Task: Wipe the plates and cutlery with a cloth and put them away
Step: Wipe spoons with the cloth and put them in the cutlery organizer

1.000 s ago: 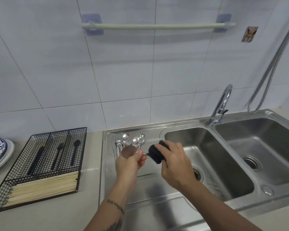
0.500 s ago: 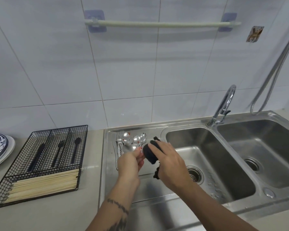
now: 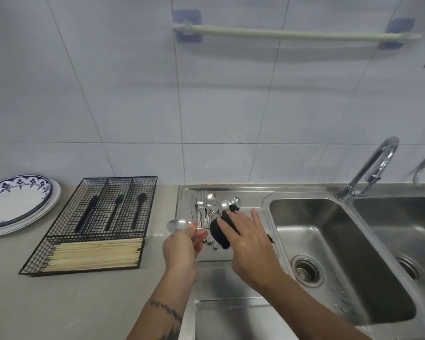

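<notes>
My left hand (image 3: 182,246) pinches a shiny metal spoon (image 3: 179,225) near its neck, with the bowl pointing left over the drainboard edge. My right hand (image 3: 250,244) holds a dark cloth (image 3: 220,233) wrapped round the spoon's handle. Behind my hands, several spoons and forks (image 3: 210,207) lie in a pile on the steel drainboard (image 3: 245,200). A black wire cutlery tray (image 3: 93,224) on the counter to the left holds black utensils and pale chopsticks. Blue-patterned plates (image 3: 15,204) are stacked at the far left.
A double steel sink (image 3: 329,241) fills the right side, with a curved tap (image 3: 371,168) behind it and a hose at the right edge. A towel rail (image 3: 292,35) is fixed to the tiled wall. Beige counter (image 3: 71,303) lies in front of the tray.
The spoon has swung so its bowl points left, and the cloth has slid down along the handle. The view has shifted left, bringing the plates further in.
</notes>
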Demonstrator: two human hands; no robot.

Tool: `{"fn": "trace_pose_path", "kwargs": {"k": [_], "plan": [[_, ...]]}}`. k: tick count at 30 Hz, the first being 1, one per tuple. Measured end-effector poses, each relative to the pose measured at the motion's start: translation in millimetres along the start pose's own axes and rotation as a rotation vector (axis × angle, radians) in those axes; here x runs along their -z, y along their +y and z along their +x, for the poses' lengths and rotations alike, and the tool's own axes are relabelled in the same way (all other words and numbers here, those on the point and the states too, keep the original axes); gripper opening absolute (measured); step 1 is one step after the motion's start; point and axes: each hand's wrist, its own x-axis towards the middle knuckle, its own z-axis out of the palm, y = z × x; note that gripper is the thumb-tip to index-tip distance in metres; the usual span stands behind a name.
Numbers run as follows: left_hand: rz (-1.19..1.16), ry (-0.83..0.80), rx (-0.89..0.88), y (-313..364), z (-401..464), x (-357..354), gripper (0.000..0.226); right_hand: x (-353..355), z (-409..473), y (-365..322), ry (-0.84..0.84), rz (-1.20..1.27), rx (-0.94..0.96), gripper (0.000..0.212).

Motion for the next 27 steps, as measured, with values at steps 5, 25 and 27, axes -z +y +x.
{"fn": "trace_pose_path", "kwargs": {"k": [5,25,27], "plan": [[0.003,0.090,-0.080,15.4,15.5,19.2,0.009,-22.9,19.9,-7.8,-0.065,0.010,0.003,0.086],[0.956,0.186,-0.326,120.4,160.2,42.1,0.016,-84.0,56.2,0.3,-0.153,0.198,-0.154,0.069],[1.038,0.181,-0.344,117.7,165.7,39.6,0.017,-86.0,54.4,4.1,-0.165,0.190,-0.189,0.068]]}}
